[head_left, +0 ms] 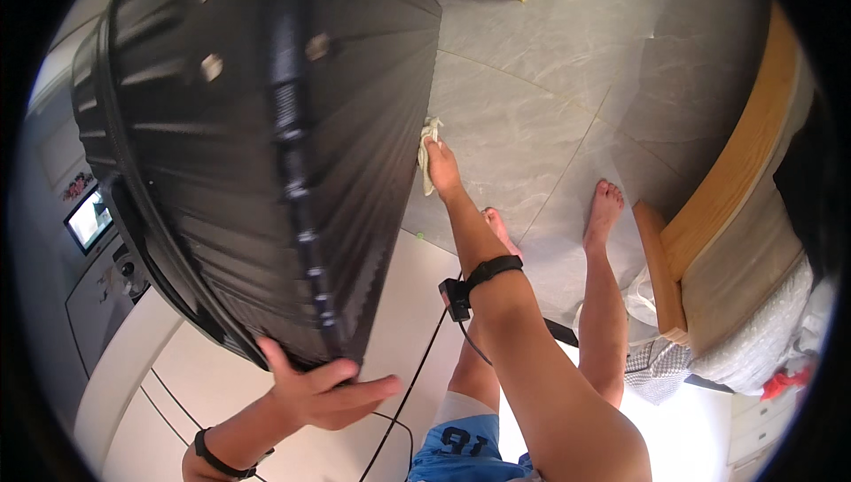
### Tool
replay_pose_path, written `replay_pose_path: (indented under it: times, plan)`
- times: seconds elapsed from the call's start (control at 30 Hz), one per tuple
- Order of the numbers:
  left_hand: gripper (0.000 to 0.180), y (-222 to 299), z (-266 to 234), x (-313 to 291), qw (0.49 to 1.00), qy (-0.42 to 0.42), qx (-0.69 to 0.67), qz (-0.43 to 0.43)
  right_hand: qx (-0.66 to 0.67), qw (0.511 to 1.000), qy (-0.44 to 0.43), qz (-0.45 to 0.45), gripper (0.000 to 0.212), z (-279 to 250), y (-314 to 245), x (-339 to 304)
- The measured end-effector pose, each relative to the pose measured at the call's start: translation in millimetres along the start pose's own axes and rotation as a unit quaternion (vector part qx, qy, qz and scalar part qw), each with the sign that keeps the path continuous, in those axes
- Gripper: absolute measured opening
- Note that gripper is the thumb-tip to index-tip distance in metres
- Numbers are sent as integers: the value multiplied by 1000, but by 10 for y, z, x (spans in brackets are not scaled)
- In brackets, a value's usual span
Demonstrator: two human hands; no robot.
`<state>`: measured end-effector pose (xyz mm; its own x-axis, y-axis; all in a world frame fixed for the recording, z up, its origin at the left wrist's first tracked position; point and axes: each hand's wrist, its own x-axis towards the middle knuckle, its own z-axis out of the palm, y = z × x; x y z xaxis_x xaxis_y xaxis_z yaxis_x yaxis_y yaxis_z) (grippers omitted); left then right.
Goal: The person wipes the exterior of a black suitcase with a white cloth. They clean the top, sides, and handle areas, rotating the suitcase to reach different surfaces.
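Note:
A large black ribbed hard-shell suitcase [355, 145] fills the left and upper middle of the head view, tilted on its side. My left hand [324, 393] grips its near lower corner, thumb on one face and fingers spread around the edge. On the right side of the case, my right hand [441, 167] pinches a cream cloth [427, 154] against the shell's edge. Part of the cloth is hidden behind my fingers. Both wrists wear black bands, and a small black device with a cable hangs from the right one.
Beneath the case lies a white surface [417, 282] with a raised curved rim at left and thin black cables across it. Grey tiles [523, 83] cover the floor, where my bare feet stand. A wooden bed frame [731, 154] curves along the right. A lit screen [89, 219] stands far left.

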<state>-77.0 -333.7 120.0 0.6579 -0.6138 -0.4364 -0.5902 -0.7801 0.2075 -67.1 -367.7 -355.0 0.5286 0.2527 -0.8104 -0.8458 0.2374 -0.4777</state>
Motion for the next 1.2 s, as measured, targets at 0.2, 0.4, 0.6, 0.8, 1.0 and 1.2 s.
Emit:
replay_pose_path:
  times: [0.2, 0.4, 0.6, 0.8, 1.0, 1.2]
  plan:
    - [19, -727, 26, -176, 993, 97, 56, -49, 94, 995, -7, -45, 51, 168, -515, -255]
    - [43, -1095, 20, -170, 983, 175, 9, -47, 72, 994, 36, -72, 51, 363, -797, -300]
    - [18, -900, 43, -118, 983, 168, -46, -55, 98, 983, 96, -124, 51, 357, -852, -396]
    - [7, -500, 125, -294, 991, 119, -55, 37, 104, 980, 124, -117, 48, -104, -596, -627]
    - [20, -105, 209, -364, 973, 56, -150, 165, 132, 961, 240, -41, 46, -648, -226, -1051]
    - [38, 394, 153, 235, 973, 101, -39, 205, 140, 951, 270, -57, 46, -945, -712, -1625]
